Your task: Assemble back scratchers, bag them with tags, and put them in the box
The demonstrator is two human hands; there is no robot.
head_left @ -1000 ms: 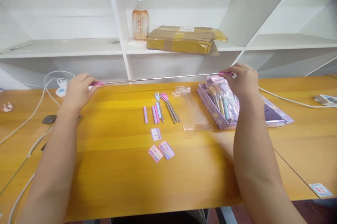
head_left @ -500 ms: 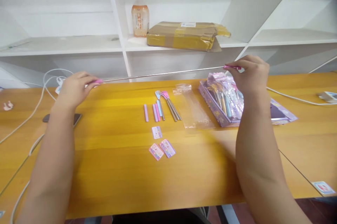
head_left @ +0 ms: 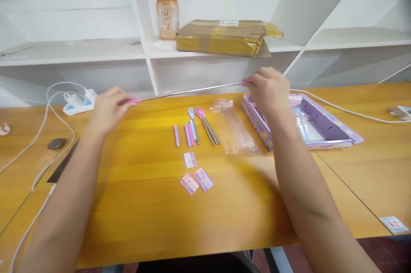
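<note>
A thin metal telescopic back scratcher is stretched between my hands above the table's back edge. My left hand pinches its pink handle. At the other end my right hand grips the pink head, mostly hidden by the fingers. Below the rod lie a blue-headed back scratcher and pink-headed ones with metal rods. Beside them are several loose pink, purple and blue handle tubes. Three small printed cards lie nearer to me. My right forearm partly covers a purple tray box holding plastic-wrapped items.
A clear plastic bag lies left of the box. On the left are a power strip, white cables, a dark small case and a dark flat object. A bottle and taped carton stand on the shelf.
My right hand first moved slightly right, then clearly left; my left hand shifted a little right. The rod between them now looks shorter. More of the purple box's right part shows.
</note>
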